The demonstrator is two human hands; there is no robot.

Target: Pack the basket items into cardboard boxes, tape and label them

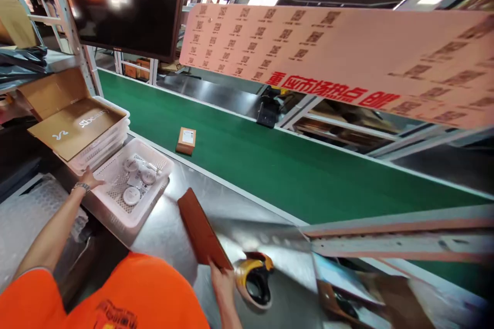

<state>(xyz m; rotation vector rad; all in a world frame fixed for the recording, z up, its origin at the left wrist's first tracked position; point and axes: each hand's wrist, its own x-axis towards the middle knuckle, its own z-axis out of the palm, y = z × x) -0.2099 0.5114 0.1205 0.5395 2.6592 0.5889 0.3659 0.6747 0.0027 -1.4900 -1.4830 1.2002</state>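
My left hand (90, 181) is at the near left rim of a white plastic basket (133, 223), with its thumb over the edge and its fingers partly hidden. Several round white items, one of them a round container (131, 196), lie in the basket beside clear wrapping. Over the metal bench, my right hand (223, 282) is closed on the lower end of a flat brown cardboard box (200, 229), which is tilted. Just right of that hand a yellow and black tape dispenser (254, 280) rests on the bench.
White baskets (111, 141) are stacked at the left under an open cardboard box (79, 123). Beyond the metal bench (170, 239) runs a green conveyor belt (247, 164) carrying a small carton (186, 141). A monitor (127, 5) and a printed code board (347, 56) hang above; bubble wrap (34, 216) lies left.
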